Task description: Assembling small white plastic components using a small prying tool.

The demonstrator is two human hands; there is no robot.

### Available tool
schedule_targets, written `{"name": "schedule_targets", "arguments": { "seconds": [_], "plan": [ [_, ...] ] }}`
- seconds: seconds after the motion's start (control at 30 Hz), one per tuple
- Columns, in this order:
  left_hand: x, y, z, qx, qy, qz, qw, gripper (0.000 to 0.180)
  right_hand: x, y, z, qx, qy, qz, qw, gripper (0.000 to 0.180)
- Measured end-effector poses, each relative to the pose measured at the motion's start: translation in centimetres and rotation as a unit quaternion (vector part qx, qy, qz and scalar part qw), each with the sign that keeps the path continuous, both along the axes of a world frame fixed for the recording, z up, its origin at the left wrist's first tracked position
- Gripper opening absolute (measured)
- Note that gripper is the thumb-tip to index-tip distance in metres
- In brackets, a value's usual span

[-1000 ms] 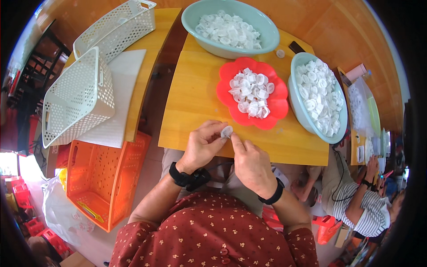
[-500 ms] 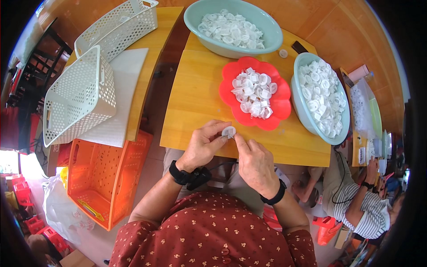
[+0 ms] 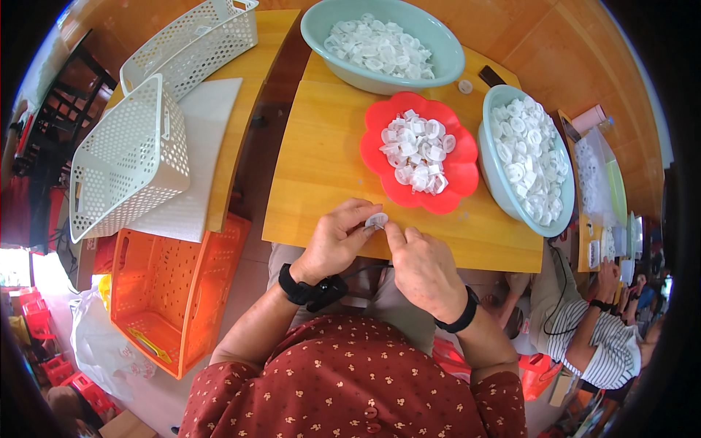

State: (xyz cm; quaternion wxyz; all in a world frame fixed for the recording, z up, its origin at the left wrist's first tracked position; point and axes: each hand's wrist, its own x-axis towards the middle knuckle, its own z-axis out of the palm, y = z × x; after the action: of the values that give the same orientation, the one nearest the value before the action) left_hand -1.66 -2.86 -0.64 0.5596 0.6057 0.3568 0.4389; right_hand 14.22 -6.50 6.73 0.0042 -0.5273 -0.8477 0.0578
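Observation:
My left hand (image 3: 333, 245) pinches a small round white plastic piece (image 3: 377, 220) between thumb and fingers, just above the table's near edge. From the other side my right hand (image 3: 426, 271) reaches in, its index fingertip at the piece's edge and the remaining fingers curled. The right thumb is mostly hidden under the hand. Beyond the hands sits a red flower-shaped bowl (image 3: 440, 204) with a heap of similar white pieces. Two pale blue-green basins, the far basin (image 3: 315, 36) and the right basin (image 3: 499, 191), hold many more white plastic parts.
The yellow wooden table (image 3: 307, 160) carries the bowls, a dark flat object (image 3: 491, 76) and one loose white disc (image 3: 465, 87). To the left are a white perforated basket (image 3: 120, 171), another behind it, and an orange crate (image 3: 208, 292). A person in stripes (image 3: 595, 347) sits at right.
My right hand has shifted slightly right and down, its wrist turning a little. The round piece has tilted and moved slightly in my left fingers.

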Motion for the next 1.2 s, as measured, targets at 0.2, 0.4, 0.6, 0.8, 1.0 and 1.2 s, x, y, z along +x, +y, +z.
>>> {"name": "schedule_targets", "arguments": {
  "seconds": [0.2,0.4,0.6,0.8,1.0,1.2],
  "plan": [
    [0.2,-0.3,-0.1,0.020,0.021,0.012,1.000,0.024,-0.3,0.4,1.3,0.017,-0.064,0.064,0.996,0.029],
    [0.2,-0.2,-0.1,-0.004,0.012,0.003,1.000,0.027,-0.2,0.4,0.6,0.030,-0.055,0.043,0.997,0.024],
    [-0.1,0.1,-0.6,-0.146,-0.104,-0.016,0.984,0.029,0.8,-0.5,0.0,-0.002,0.138,-0.059,0.989,0.030],
    [0.1,0.2,-0.6,-0.122,-0.096,-0.019,0.988,0.029,0.6,-0.8,-0.6,0.002,0.146,-0.081,0.986,0.031],
    [0.2,0.0,-0.8,-0.088,-0.060,-0.005,0.994,0.029,0.4,-0.6,-0.8,-0.007,0.130,-0.080,0.988,0.036],
    [0.2,-0.2,-0.6,-0.068,-0.046,0.011,0.997,0.029,0.1,-0.5,-0.7,-0.005,0.109,-0.072,0.991,0.037]
  ]
}}
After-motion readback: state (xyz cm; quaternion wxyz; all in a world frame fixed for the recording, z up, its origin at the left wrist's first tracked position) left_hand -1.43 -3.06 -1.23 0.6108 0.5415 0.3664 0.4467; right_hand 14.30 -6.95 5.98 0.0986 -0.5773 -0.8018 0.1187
